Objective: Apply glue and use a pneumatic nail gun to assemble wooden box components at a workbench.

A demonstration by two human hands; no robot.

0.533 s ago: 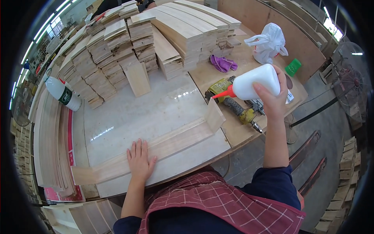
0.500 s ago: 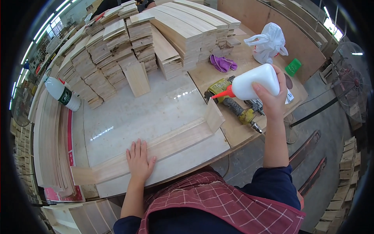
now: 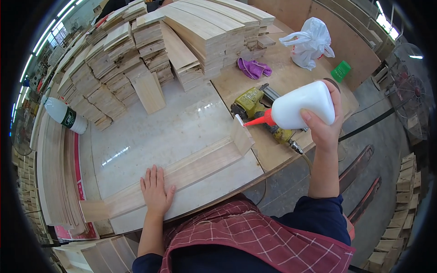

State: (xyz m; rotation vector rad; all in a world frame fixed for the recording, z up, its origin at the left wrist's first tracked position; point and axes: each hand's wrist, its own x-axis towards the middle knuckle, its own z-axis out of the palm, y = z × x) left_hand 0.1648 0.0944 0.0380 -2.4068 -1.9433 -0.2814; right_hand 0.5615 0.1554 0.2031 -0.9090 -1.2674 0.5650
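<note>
My right hand is wrapped round a white glue bottle, tipped so that its red nozzle points left and slightly down. The nozzle's tip is at the top edge of a small upright wooden end piece. A white streak shows along that edge, on the far side of the tip. From the end piece a long pale wooden board runs left to another short end piece. My left hand lies flat on the long board towards its left end, fingers spread.
Stacks of wooden boards fill the table's far side. Right of them are a purple cloth, a yellow-green air tool, a white plastic bag and a green cup. A water bottle rests on the left. A fan stands right.
The nozzle tip has moved along the end piece's top edge from its far corner towards me, and a white streak now shows behind it. The whole view has shifted slightly.
</note>
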